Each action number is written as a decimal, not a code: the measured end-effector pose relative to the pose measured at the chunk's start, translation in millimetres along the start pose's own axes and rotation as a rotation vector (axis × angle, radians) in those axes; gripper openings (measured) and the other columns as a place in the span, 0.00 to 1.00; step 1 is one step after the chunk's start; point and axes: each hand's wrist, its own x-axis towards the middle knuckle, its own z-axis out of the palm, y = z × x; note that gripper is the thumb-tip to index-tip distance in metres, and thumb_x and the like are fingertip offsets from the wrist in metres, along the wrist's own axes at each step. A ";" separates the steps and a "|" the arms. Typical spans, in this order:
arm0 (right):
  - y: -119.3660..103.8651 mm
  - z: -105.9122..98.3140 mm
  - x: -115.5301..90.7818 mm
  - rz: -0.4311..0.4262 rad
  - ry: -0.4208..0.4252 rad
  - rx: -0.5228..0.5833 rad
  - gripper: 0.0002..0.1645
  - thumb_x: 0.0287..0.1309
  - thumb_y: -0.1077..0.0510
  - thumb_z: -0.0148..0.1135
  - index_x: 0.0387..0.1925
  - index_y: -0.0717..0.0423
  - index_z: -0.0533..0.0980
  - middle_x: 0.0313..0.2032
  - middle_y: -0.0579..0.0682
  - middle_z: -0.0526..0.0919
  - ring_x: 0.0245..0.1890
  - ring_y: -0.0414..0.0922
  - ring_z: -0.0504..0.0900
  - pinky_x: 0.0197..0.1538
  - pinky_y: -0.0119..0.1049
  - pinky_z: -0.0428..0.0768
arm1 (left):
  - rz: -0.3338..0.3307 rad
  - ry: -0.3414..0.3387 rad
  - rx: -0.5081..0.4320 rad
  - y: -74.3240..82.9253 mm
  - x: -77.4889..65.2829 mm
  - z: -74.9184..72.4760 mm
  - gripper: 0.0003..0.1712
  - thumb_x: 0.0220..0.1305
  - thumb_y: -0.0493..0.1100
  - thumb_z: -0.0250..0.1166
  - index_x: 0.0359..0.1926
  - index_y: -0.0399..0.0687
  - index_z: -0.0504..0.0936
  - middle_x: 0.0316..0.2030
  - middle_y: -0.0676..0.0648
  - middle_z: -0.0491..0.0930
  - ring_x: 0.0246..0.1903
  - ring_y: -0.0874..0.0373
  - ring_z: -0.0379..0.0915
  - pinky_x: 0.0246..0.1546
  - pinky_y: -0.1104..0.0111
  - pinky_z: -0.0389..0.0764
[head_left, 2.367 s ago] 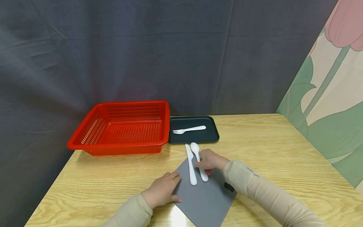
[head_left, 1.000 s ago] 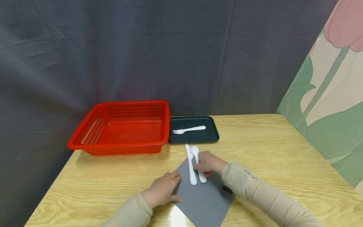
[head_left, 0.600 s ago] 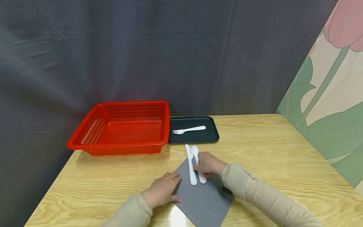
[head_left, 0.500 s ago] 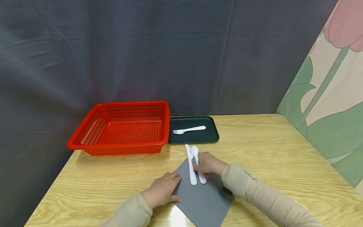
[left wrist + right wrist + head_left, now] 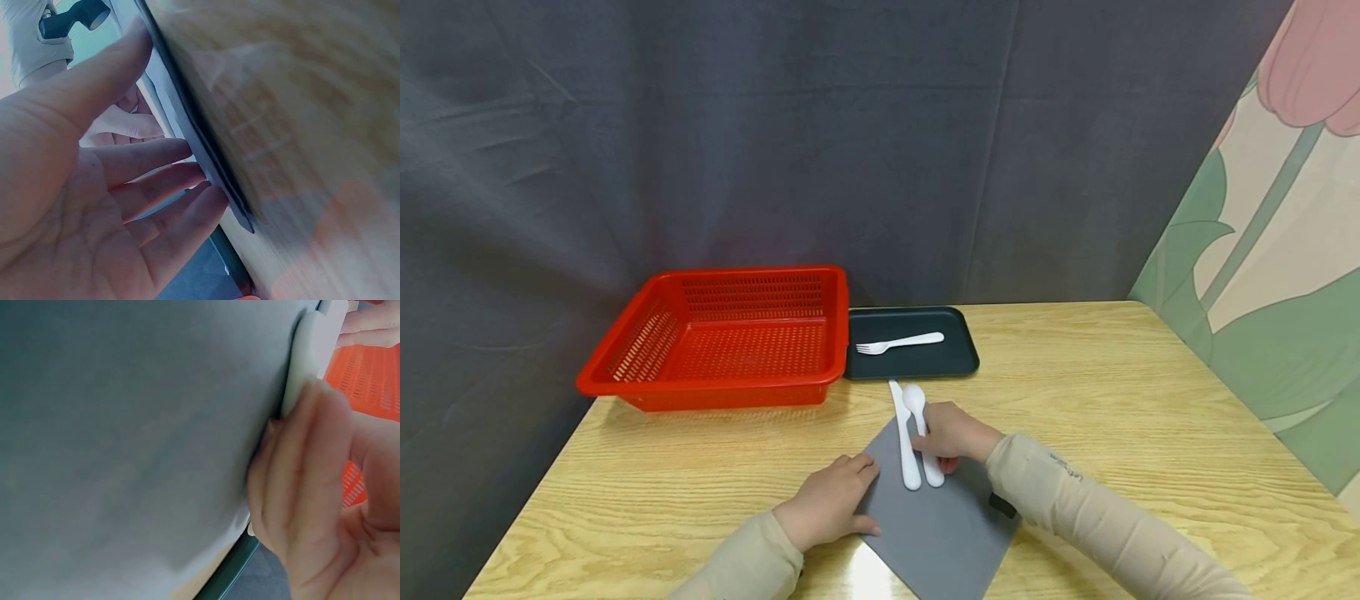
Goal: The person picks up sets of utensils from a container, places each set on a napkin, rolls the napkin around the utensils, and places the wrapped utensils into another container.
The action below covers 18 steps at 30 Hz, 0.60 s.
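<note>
The right hand (image 5: 951, 433) is pinching the handle of a white plastic spoon (image 5: 919, 414) between curled fingers; the spoon is lying on a flat grey sheet, perhaps cloth (image 5: 947, 533), its bowl reaching past the far corner. The left hand (image 5: 835, 502) is staying relaxed, fingertips touching the sheet's edge without gripping. A white plastic knife (image 5: 906, 442) is lying just beside the spoon, so a sideways push could be knocking it askew. If the left fingers were dragging, the sheet could be turning under both. Near the knife's tip, a dark green rectangular tray (image 5: 958, 362) is blocking any forward slide; it is holding a white plastic fork (image 5: 902, 342). A red perforated plastic basket (image 5: 730, 388) is standing beside it.
</note>
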 end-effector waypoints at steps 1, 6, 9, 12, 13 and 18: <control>0.1 0.1 -0.3 -0.003 0.000 -0.002 0.16 0.57 0.58 0.60 0.15 0.58 0.71 0.06 0.47 0.74 0.05 0.35 0.71 0.12 0.27 0.72 | 0.002 0.002 0.002 -0.1 0.0 0.0 0.42 0.47 0.59 0.70 0.57 0.37 0.73 0.56 0.45 0.74 0.50 0.52 0.72 0.45 0.67 0.79; 0.8 -0.9 -1.8 0.007 -0.002 0.011 0.17 0.58 0.57 0.60 0.15 0.57 0.71 0.07 0.47 0.74 0.05 0.35 0.70 0.12 0.27 0.72 | 0.008 0.006 0.003 -0.5 0.2 0.2 0.42 0.47 0.59 0.70 0.57 0.37 0.73 0.55 0.44 0.74 0.50 0.52 0.72 0.45 0.67 0.79; 1.3 -1.9 -2.1 0.007 -0.006 0.017 0.17 0.58 0.57 0.59 0.15 0.57 0.72 0.07 0.47 0.74 0.05 0.35 0.71 0.13 0.26 0.72 | 0.010 0.008 0.002 -0.6 0.2 0.3 0.41 0.47 0.59 0.70 0.57 0.37 0.74 0.56 0.44 0.74 0.50 0.52 0.72 0.45 0.67 0.79; 1.0 -2.6 -2.7 0.006 -0.012 0.024 0.18 0.58 0.57 0.58 0.14 0.58 0.72 0.07 0.47 0.74 0.05 0.35 0.71 0.13 0.26 0.72 | 0.012 0.011 0.003 -0.5 0.1 0.3 0.41 0.47 0.59 0.70 0.57 0.37 0.74 0.55 0.44 0.74 0.50 0.52 0.72 0.45 0.67 0.79; 0.7 -3.0 -3.0 0.006 -0.014 0.024 0.18 0.58 0.57 0.58 0.14 0.57 0.72 0.07 0.47 0.74 0.05 0.35 0.71 0.13 0.27 0.72 | 0.012 0.012 0.003 -0.5 0.1 0.3 0.41 0.47 0.59 0.70 0.57 0.37 0.74 0.55 0.44 0.74 0.50 0.52 0.72 0.45 0.67 0.79; 0.2 -3.9 -3.3 0.007 -0.025 0.020 0.19 0.58 0.57 0.58 0.12 0.58 0.73 0.06 0.47 0.74 0.05 0.35 0.71 0.13 0.27 0.73 | 0.008 0.012 0.005 -0.5 0.2 0.4 0.41 0.47 0.59 0.71 0.57 0.38 0.74 0.55 0.45 0.74 0.50 0.52 0.72 0.45 0.67 0.79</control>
